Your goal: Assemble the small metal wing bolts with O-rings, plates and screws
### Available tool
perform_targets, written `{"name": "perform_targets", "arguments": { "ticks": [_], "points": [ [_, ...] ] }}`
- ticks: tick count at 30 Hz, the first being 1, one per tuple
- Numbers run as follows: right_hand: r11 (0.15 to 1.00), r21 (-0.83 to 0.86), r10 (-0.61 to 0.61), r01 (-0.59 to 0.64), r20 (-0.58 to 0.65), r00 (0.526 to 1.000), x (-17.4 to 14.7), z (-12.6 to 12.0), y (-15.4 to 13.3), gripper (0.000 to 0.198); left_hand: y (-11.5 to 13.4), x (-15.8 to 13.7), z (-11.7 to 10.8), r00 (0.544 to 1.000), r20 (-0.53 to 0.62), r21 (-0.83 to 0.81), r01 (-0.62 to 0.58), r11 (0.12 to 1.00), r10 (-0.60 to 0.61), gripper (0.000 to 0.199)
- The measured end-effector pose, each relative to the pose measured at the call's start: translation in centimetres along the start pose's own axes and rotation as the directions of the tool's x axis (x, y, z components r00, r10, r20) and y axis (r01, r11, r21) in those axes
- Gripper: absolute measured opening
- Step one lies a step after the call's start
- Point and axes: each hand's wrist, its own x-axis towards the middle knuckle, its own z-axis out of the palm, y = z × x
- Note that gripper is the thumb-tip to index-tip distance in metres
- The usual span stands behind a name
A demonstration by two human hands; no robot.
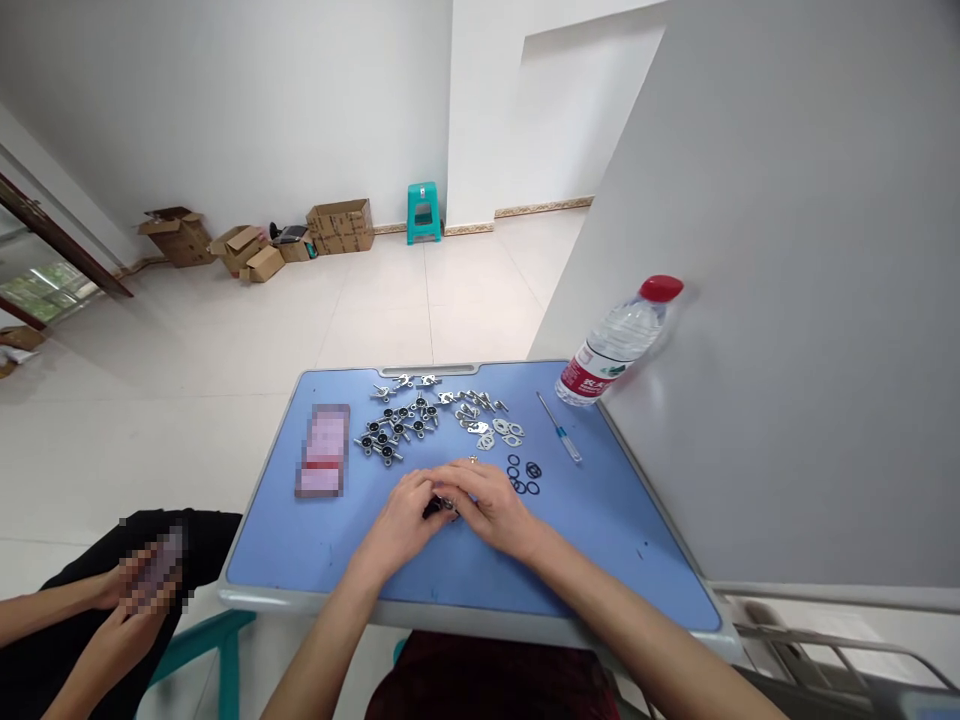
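My left hand (pixel 400 515) and my right hand (pixel 491 500) meet near the front middle of the blue table. Both are closed around a small metal fitting (pixel 448 506) with a dark part, mostly covered by my fingers. Just right of my right hand lie several black rubber rings (pixel 533 470). Beyond my hands are several metal fittings with black centres (pixel 383 438), flat metal flange plates (pixel 513 429) and small metal pipe pieces (pixel 484 400). A few fittings without black centres (pixel 427 381) sit at the back.
A screwdriver (pixel 559 428) lies at the table's right side. A capped water bottle (pixel 616 345) stands at the back right corner by a grey partition (pixel 787 350). At left is a blurred phone-like object (pixel 324 450). Another person's hands (pixel 139 590) are beyond the left edge.
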Motion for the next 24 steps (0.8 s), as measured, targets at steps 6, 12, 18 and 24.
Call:
{"name": "perform_targets", "arguments": {
  "ticks": [6, 12, 18, 24],
  "points": [
    [0.999, 0.039, 0.003, -0.008, 0.123, 0.992, 0.04, -0.60, 0.02, 0.030, 0.21, -0.08, -0.01, 0.999, 0.011, -0.005, 0.043, 0.999, -0.043, 0.005],
    [0.998, 0.025, 0.060, -0.063, 0.093, 0.994, 0.03, -0.39, -0.22, 0.021, -0.10, -0.13, 0.11, 1.000, 0.015, 0.035, 0.025, 0.999, -0.025, 0.006],
    [0.997, -0.071, 0.046, -0.041, 0.080, 0.996, -0.53, -0.01, -0.07, 0.023, -0.34, -0.08, 0.37, 1.000, 0.004, 0.021, 0.030, 0.999, -0.030, 0.007],
    [0.997, 0.069, -0.053, 0.045, 0.118, 0.992, -0.19, -0.72, -0.38, 0.030, 0.01, 0.03, 0.09, 0.999, 0.035, 0.032, 0.033, 0.999, -0.034, 0.011]
  ]
}}
